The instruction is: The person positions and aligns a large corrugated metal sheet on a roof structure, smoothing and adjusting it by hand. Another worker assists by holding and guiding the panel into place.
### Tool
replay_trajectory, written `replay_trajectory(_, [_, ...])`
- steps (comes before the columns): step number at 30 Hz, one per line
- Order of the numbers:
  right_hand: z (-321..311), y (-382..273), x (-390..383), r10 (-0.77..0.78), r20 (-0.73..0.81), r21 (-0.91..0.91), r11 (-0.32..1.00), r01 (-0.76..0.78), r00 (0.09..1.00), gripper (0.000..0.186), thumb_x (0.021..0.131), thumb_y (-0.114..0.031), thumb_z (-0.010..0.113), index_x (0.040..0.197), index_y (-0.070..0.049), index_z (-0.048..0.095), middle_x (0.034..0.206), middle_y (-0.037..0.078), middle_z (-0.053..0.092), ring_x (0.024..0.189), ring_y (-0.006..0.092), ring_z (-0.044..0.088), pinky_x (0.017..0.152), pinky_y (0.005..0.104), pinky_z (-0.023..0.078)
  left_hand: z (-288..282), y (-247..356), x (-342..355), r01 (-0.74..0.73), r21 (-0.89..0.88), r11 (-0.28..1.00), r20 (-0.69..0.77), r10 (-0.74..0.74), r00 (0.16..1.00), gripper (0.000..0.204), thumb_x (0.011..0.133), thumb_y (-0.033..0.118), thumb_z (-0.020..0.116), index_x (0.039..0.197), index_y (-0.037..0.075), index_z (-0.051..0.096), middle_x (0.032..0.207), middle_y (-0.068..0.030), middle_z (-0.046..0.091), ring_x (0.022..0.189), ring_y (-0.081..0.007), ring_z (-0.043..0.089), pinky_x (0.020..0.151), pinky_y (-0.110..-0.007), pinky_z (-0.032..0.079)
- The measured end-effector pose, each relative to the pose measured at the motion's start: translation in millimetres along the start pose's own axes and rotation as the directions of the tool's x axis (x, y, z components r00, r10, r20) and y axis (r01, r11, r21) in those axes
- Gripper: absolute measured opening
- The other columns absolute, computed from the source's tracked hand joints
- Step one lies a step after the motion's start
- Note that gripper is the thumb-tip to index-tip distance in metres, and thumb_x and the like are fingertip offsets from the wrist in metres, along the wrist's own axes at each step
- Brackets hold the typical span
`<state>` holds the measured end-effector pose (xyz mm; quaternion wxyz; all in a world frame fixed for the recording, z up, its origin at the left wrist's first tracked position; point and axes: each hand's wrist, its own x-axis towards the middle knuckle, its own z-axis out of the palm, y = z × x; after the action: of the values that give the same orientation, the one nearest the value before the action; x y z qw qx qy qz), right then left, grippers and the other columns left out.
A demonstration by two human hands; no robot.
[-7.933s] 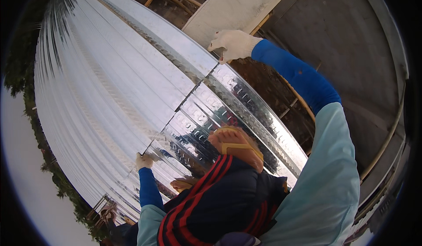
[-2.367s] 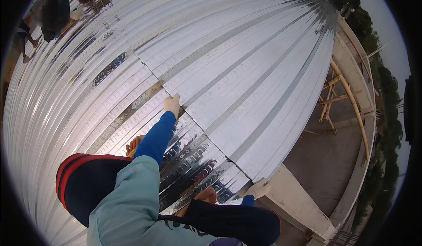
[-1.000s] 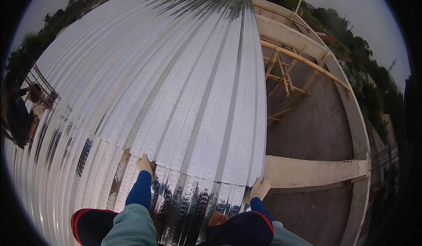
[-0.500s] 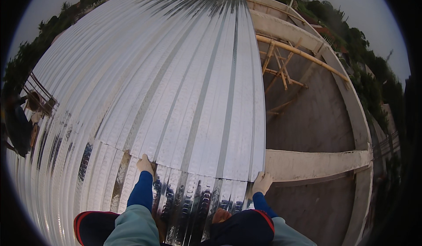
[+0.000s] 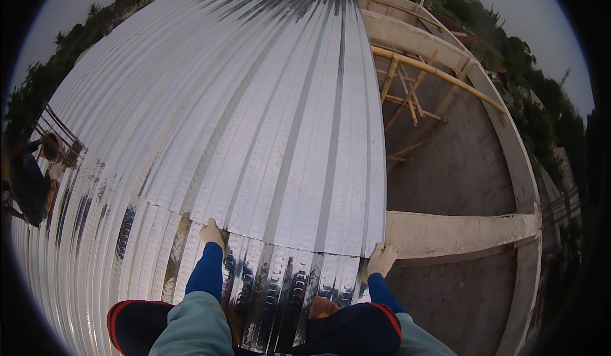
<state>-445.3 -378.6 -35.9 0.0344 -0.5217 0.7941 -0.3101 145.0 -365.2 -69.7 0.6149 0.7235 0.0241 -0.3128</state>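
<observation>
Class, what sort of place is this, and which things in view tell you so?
Most likely a building site, seemingly up on an unfinished roof or deck: ribbed metal sheets stretch far ahead, a bare concrete beam crosses the uncovered right side, and bamboo-like poles show beyond it.

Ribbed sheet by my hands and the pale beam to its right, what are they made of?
Ribbed sheet: probably metal, silvery with a sheen, judging by its crisp pressed ribs. Pale beam: likely concrete or cement plaster, matt, judging by its uneven, blotchy surface.
</observation>
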Motion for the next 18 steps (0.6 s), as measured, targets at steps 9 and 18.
replay_trajectory(9, [3, 4, -5, -0.046, -0.039, 0.019, 0.999, 0.046, 0.998, 0.024, 0.106, -0.018, 0.064, 0.098, 0.004, 0.067, 0.099, 0.030, 0.068, 0.101, 0.0525, 0.063, 0.089, 0.0620, 0.048, -3, 1, -1, -0.009, -0.011, 1.000, 0.009, 0.009, 1.000, 0.036, 0.099, 0.033, 0.068, 0.090, -0.002, 0.062, 0.065, -0.0140, 0.061, 0.047, -0.0247, 0.056, 0.046, -0.045, 0.046])
replay_trajectory(18, [8, 17, -1, -0.046, -0.027, -0.026, 0.999, 0.045, 0.999, 0.026, 0.107, -0.020, 0.065, 0.101, 0.005, 0.068, 0.099, 0.030, 0.069, 0.101, 0.0520, 0.063, 0.090, 0.0614, 0.049, 3, 1, -2, -0.004, -0.024, 1.000, 0.013, 0.004, 1.000, 0.036, 0.100, 0.032, 0.069, 0.090, -0.002, 0.062, 0.066, -0.0128, 0.060, 0.048, -0.0238, 0.057, 0.046, -0.043, 0.046])
